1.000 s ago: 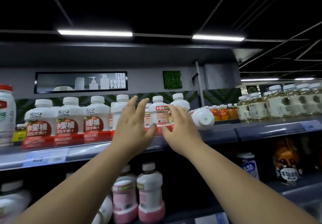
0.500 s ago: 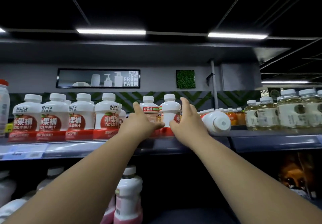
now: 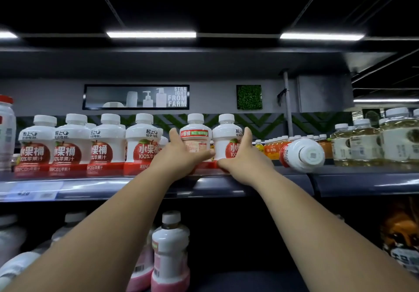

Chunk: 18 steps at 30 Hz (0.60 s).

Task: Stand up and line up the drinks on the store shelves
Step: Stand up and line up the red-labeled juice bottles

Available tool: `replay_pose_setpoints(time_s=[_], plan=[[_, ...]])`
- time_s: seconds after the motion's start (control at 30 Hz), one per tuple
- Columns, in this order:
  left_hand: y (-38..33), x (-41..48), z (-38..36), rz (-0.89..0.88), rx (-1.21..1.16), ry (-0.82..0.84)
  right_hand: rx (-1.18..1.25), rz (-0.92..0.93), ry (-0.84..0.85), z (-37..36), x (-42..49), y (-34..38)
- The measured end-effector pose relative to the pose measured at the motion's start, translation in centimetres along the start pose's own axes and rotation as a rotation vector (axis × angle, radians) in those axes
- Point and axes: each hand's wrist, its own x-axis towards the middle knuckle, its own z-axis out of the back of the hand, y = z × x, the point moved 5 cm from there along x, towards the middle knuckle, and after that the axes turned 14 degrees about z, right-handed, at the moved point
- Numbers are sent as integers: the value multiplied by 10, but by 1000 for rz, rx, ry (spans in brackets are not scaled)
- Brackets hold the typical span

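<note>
Back-turned juice bottle [image 3: 194,143] and its 3 o'clock neighbour [image 3: 226,139] are standing on the top shelf [image 3: 217,185], left hand [image 3: 181,155] and right hand [image 3: 243,157] each wrapping one, likely squaring them into the row [image 3: 90,146].

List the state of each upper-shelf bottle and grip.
White apple-juice bottle with back label outward, upright, held by left grip.
White apple-juice bottle beside it, upright, held by right grip.
White red-banded bottle at right, lying on its side.
Four white apple-juice bottles at left, upright, facing forward.
</note>
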Motion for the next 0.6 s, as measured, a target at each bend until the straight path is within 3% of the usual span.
replay_pose_setpoints(time_s=[0.1, 0.23, 0.4, 0.53, 0.6], plan=[[1, 0, -1, -26, 25, -55, -7, 10, -35, 4, -2, -1], [7, 3, 0, -14, -54, 46, 4, 14, -62, 4, -5, 0], [3, -4, -3, -25, 134, -136, -19, 27, -100, 4, -11, 3], [6, -1, -2, -23, -10, -19, -16, 20, -103, 3, -12, 2], [5, -2, -3, -28, 29, -28, -1, 18, -100, 2, -12, 2]])
